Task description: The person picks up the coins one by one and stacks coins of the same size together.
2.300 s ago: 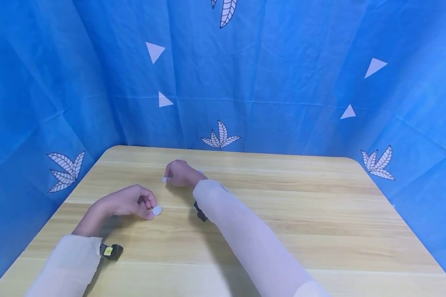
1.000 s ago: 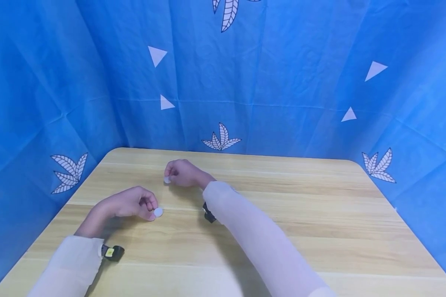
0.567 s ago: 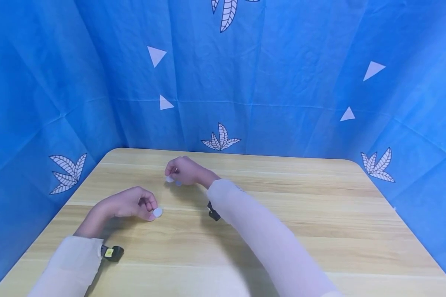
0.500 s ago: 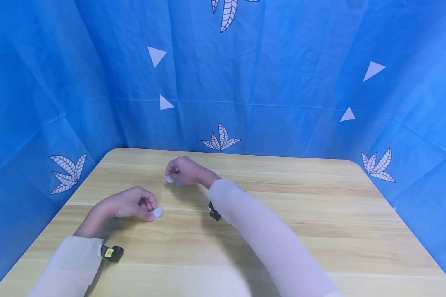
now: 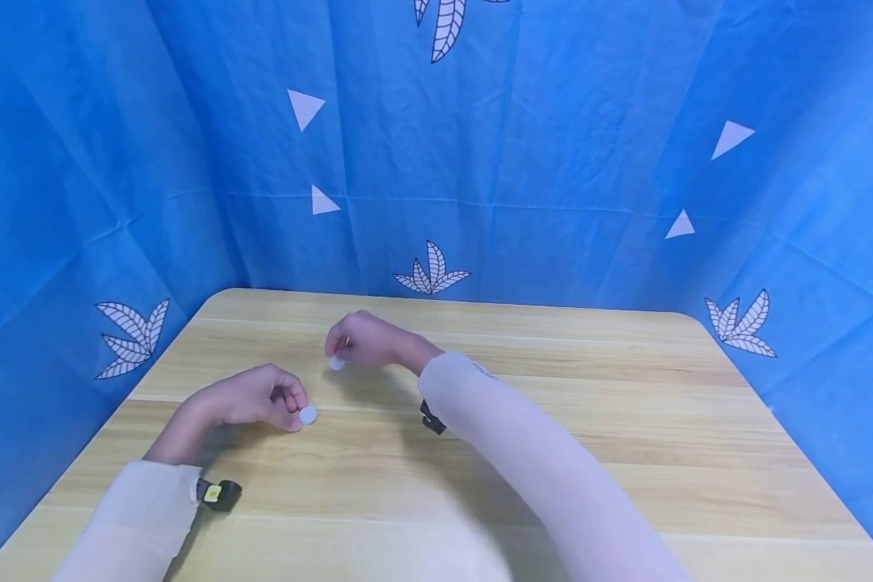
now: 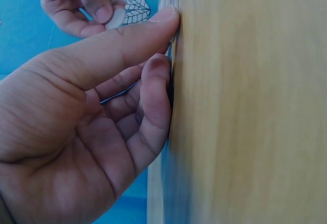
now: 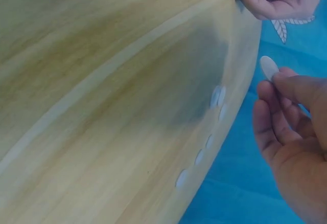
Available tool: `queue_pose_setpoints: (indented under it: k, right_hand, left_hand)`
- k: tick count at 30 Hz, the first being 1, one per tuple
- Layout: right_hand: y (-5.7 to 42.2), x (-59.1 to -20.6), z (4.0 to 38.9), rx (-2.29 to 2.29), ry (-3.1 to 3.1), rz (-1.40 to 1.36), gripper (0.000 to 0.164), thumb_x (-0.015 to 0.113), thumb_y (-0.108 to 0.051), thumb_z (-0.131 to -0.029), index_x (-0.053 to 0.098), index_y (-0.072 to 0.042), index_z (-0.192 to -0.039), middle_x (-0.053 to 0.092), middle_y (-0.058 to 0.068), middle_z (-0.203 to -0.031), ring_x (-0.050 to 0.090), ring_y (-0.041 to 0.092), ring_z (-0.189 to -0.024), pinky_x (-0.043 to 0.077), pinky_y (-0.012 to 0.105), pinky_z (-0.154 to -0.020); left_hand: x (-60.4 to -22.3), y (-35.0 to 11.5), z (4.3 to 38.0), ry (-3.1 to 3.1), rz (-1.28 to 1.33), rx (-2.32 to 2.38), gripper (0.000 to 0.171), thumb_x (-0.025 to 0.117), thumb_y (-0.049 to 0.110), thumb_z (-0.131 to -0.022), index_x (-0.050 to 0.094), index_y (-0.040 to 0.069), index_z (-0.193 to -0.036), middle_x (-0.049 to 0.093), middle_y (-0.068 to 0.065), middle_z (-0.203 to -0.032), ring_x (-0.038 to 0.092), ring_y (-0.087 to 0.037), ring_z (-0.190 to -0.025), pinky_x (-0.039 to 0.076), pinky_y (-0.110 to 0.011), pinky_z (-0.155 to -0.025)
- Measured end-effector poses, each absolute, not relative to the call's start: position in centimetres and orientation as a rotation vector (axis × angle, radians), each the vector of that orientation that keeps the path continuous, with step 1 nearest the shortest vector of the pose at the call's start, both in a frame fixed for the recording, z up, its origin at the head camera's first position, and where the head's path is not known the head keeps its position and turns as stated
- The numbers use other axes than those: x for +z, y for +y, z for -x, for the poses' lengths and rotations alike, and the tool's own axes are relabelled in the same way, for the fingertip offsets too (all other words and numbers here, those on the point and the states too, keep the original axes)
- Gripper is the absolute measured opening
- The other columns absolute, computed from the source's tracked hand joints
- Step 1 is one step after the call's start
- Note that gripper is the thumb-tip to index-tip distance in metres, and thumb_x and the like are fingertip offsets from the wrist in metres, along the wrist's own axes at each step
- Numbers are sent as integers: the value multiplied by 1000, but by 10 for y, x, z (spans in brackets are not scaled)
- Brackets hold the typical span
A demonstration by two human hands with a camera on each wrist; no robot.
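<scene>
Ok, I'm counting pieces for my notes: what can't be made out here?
Head view: the row of white discs on the table, apparently behind the right hand.
Left wrist view: how many pieces the left hand holds; its thumb hides part.
Head view: the sleeve print, too small to read.

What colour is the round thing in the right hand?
White; the disc shows best in the right wrist view.

Left hand holds a white disc toward the left edge of the desk; right hand holds a second disc, nearer the far left corner.
</scene>
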State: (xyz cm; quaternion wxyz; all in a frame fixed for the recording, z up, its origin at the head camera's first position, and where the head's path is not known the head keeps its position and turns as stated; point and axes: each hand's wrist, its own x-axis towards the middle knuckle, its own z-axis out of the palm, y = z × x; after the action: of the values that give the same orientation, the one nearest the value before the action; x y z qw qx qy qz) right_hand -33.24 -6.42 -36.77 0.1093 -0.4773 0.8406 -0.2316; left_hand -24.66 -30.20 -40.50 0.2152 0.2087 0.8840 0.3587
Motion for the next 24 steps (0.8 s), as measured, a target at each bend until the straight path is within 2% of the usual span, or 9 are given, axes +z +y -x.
queue_pose_setpoints:
  k: [16, 24]
  right_hand:
    - [-66, -369, 306, -613, 2395, 1472, 17, 65, 3, -97, 76, -3, -109, 76, 4, -107, 68, 11, -102, 48, 12, -88]
    - [-73, -380, 298, -692, 2352, 1386, 13, 70, 1, -94, 76, -4, -104, 76, 1, -100, 68, 6, -95, 49, 13, -84]
  left_hand:
    - [-405, -304, 247, 2441, -597, 1003, 25, 86, 18, -82, 71, 5, -96, 65, -4, -85, 56, -23, -80, 47, -28, -71]
    - [-406, -304, 248, 2447, -623, 998, 25, 87, 18, -82, 71, 6, -96, 66, -3, -85, 57, -21, -79, 48, -27, -71]
